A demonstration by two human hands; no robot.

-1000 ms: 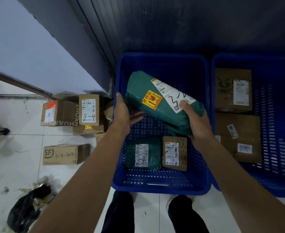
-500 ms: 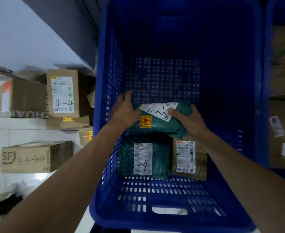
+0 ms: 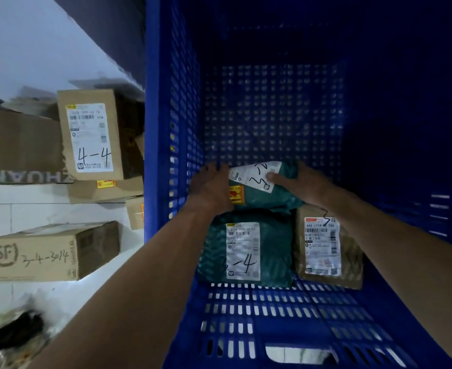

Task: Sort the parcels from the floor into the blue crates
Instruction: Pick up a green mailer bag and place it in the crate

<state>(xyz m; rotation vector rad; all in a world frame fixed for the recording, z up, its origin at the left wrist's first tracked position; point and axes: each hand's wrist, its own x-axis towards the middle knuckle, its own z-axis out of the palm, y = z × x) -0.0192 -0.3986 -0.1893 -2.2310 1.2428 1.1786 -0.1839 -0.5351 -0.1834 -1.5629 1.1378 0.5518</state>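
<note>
Both hands are down inside the blue crate [image 3: 166, 129], and they've got a green bag [image 3: 267, 201] between them. The left hand [image 3: 211, 187] holds its left end with the fingers curled over the far edge. The right hand [image 3: 304, 185] grips the right end, thumb pressed flat on the white label [image 3: 251, 177], which has some scribbled writing on it. There's also a yellow and red sticker [image 3: 235, 195] on the bag, just beside the left hand.

The bag sits low in the crate, right up against the far side of two parcels already lying on the bottom. One is a second green bag [image 3: 214, 251] with "-4" written on its label, and touching it on the right is a brown packet [image 3: 352, 251] with a barcode label. I can't tell if the held bag is fully resting on the crate floor or not.

Outside the crate on the left, a bunch of cardboard boxes sit on the pale floor [image 3: 33, 211]. A tall box [image 3: 91, 134] marked "4-4" leans near the crate wall, and an SF box [image 3: 54, 251] lies nearer to me. A small box [image 3: 135, 211] is tucked right against the crate. Something black and crumpled [image 3: 11, 334] is in the bottom left corner, too blurry to make out.
</note>
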